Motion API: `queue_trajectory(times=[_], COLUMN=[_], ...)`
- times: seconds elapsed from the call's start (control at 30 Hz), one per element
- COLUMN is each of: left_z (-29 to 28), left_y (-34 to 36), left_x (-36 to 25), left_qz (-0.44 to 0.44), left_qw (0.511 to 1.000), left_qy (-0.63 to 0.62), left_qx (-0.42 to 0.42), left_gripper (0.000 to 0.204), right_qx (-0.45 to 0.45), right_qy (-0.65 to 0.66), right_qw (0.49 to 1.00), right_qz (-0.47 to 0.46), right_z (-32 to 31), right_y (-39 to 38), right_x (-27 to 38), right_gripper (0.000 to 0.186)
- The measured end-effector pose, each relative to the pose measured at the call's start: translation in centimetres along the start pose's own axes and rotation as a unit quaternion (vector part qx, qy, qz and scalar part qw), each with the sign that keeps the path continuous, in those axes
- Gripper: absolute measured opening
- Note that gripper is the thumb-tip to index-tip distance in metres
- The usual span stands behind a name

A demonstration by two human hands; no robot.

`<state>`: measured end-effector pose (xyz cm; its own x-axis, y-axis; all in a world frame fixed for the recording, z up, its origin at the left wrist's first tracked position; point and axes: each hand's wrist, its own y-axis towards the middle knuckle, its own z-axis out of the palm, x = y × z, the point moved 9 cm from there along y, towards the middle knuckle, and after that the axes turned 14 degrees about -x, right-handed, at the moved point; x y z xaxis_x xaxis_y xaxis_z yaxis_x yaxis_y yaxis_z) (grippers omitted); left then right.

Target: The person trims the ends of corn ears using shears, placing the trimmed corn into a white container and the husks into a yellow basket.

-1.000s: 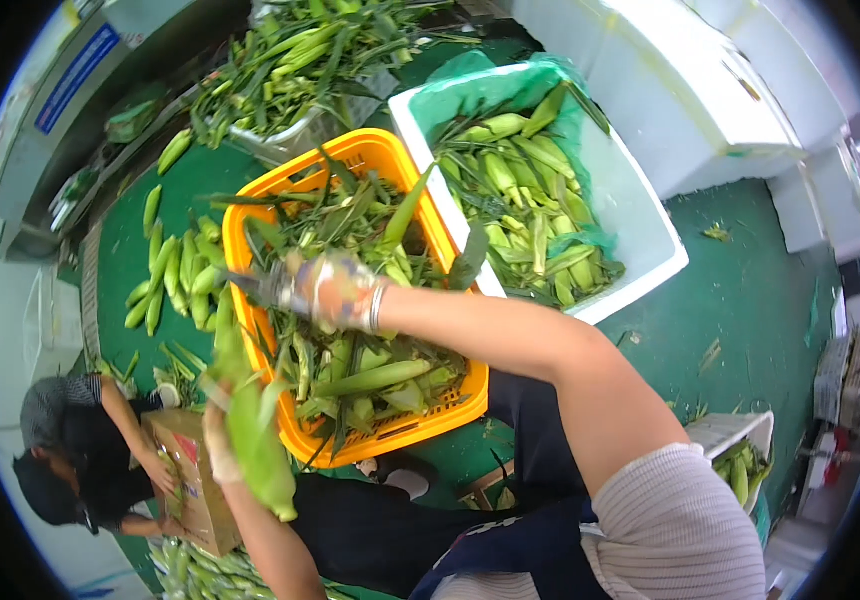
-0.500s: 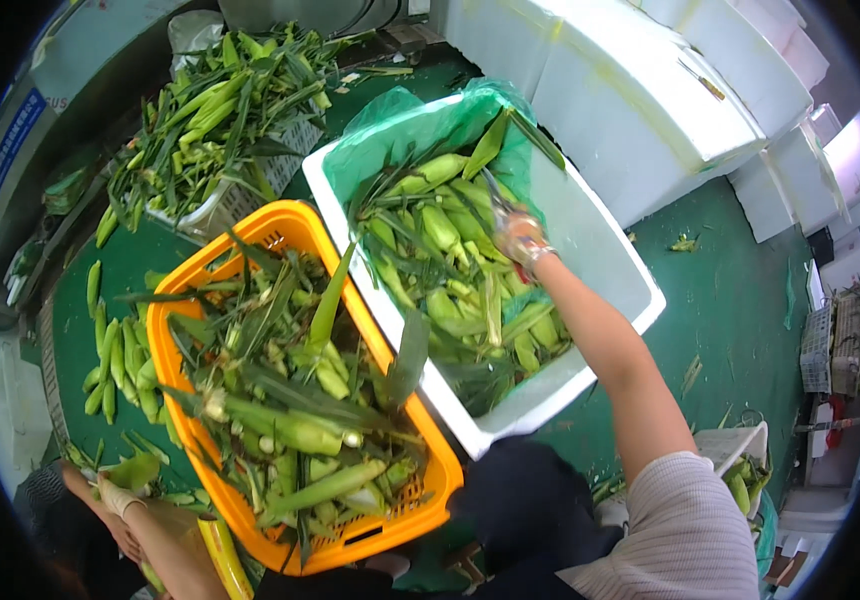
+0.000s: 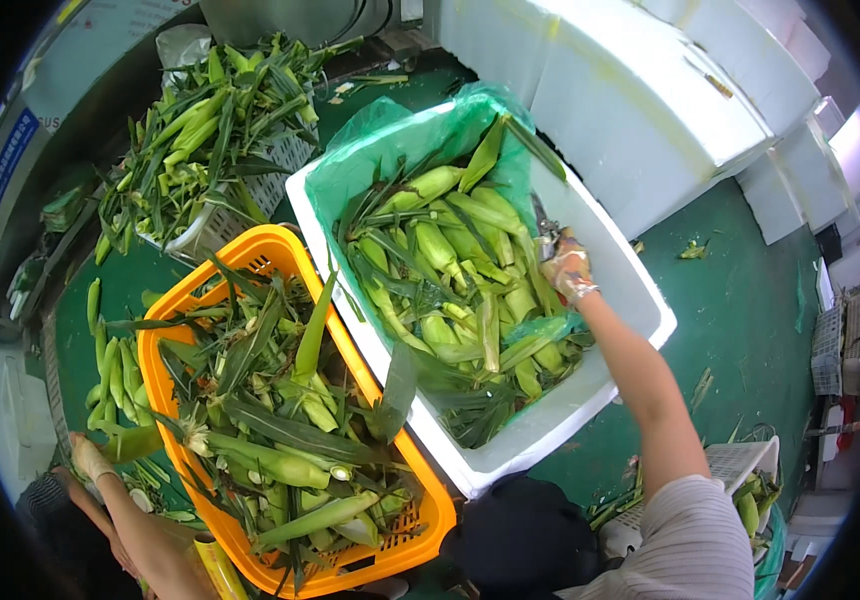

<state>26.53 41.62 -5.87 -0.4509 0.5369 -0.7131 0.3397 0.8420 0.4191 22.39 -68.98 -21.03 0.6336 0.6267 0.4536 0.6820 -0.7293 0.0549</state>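
My right hand (image 3: 570, 268), in a stained orange-and-white glove, is closed around metal pruning shears (image 3: 546, 226) with a bit of red at the handle. It is over the right side of a large white foam box (image 3: 640, 318), next to green ears of corn in their husks (image 3: 437, 248). A green plastic bag (image 3: 512, 172) lines part of the box. My left hand does not show. At the lower left, a co-worker's light-gloved hand (image 3: 90, 458) is at a green husk (image 3: 132, 443); I cannot tell how it grips it.
An orange basket (image 3: 437, 500) with corn and leaves stands against the box's left side. Behind it a white crate (image 3: 215, 228) overflows with husks. Corn ears (image 3: 115, 370) lie on the green floor (image 3: 710, 300). Large white foam boxes (image 3: 610, 85) line the back right.
My right hand with the shears has moved from over the corn toward the box's right wall. The co-worker's gloved hand has moved up and left. The view has shifted slightly.
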Motion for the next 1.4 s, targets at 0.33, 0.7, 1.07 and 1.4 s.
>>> queue_trajectory(times=[0.33,0.7,1.07,1.4], left_z=[4.0,-14.6,-18.7,-16.7], left_y=[-15.8,-28.4,-42.2,-36.0], left_x=[0.3,-29.9,-20.8,-14.8], left_qz=[0.085,0.204,-0.015,-0.149], left_qw=[0.985,0.887,0.785,0.798], left_qy=[0.039,-0.287,-0.203,-0.275], left_qx=[0.147,0.297,0.586,0.515], left_gripper=[0.026,0.022,0.064,0.047], right_qx=[-0.154,0.228,0.463,0.102], right_qy=[0.473,0.738,0.559,0.078], right_qw=[0.865,0.624,0.682,0.832], right_qz=[-0.062,0.121,-0.094,-0.541], right_z=[-27.0,-16.8,-8.3,-6.8], right_y=[-8.5,-21.9,-34.5,-37.6], right_x=[10.7,28.1,35.7,35.9], right_gripper=[0.04,0.016,0.038,0.055])
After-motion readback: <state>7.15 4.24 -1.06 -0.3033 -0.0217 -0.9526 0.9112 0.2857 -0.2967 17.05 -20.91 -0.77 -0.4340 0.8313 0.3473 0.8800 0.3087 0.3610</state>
